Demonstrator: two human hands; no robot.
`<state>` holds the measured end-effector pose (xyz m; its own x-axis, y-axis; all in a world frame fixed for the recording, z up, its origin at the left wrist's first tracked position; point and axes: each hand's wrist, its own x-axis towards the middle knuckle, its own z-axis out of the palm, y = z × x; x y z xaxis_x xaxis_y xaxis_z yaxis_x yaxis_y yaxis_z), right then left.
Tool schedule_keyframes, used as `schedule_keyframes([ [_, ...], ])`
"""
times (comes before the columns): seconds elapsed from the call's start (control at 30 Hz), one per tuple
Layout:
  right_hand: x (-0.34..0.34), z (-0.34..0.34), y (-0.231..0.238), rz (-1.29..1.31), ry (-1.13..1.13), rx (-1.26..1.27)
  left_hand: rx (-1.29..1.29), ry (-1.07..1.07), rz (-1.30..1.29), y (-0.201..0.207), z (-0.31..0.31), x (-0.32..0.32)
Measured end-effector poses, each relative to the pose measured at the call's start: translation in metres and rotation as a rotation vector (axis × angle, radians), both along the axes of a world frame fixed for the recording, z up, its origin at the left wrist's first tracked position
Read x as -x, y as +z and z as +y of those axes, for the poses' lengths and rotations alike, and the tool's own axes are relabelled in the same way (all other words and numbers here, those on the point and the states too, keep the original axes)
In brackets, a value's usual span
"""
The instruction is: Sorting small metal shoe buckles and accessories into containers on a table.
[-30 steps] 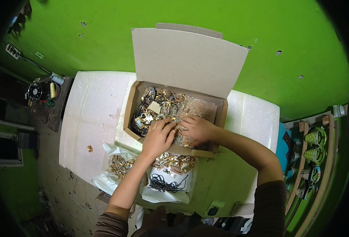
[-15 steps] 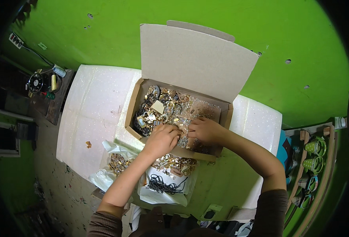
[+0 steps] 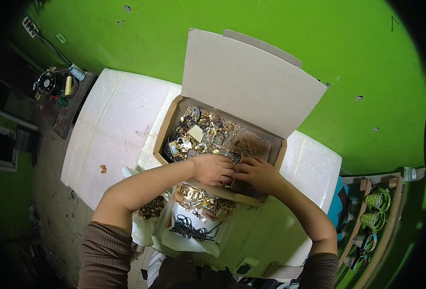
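Note:
An open cardboard box (image 3: 161,130) full of jewellery stands on the white sparkly table cover (image 3: 111,111), its lid (image 3: 251,79) raised at the back. Jumbled gold, silver and black pieces (image 3: 189,132) fill its left side. My left hand (image 3: 215,169) reaches over the front wall into the middle of the box, fingers curled together. Right beside it, my right hand (image 3: 256,173) is down among the small beads and brown cards (image 3: 253,141) on the box's right side, fingers bent. The two hands' fingertips meet; what they pinch is hidden beneath them.
In front of the box, a white-lined tray (image 3: 193,247) holds gold pieces (image 3: 204,200) and black bead strands (image 3: 193,229). A plastic bag (image 3: 143,231) with more beads lies left of it. Green cups (image 3: 379,200) hang on a wooden rack at right. A green wall rises behind.
My left hand has moved right, closer to my right hand, and its forearm now lies more sideways across the box front. The right hand has shifted slightly right and nearer. The view has turned a little.

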<state>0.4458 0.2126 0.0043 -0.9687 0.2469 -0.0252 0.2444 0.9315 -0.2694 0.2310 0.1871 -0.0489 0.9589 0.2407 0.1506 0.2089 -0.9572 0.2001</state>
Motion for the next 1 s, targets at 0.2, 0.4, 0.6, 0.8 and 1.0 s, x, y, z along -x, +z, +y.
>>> schedule_keyframes([
  [0.2, -0.002, -0.003, 0.008, -0.039, -0.058, 0.085, 0.072, -0.053, 0.01, -0.018, 0.003, -0.02],
  [0.4, -0.006, -0.001, 0.009, -0.084, -0.05, 0.07, 0.137, -0.039, 0.159, -0.015, 0.003, -0.027],
  [0.6, -0.01, -0.002, 0.009, -0.102, -0.076, 0.116, 0.204, -0.087, 0.035, -0.012, 0.008, 0.002],
  [0.8, -0.005, -0.002, 0.007, -0.119, -0.068, 0.136, 0.124, -0.015, 0.027, 0.003, 0.0, 0.032],
  [1.0, -0.002, 0.0, 0.003, -0.066, -0.053, 0.084, 0.161, 0.132, 0.185, 0.045, 0.0, 0.031],
])
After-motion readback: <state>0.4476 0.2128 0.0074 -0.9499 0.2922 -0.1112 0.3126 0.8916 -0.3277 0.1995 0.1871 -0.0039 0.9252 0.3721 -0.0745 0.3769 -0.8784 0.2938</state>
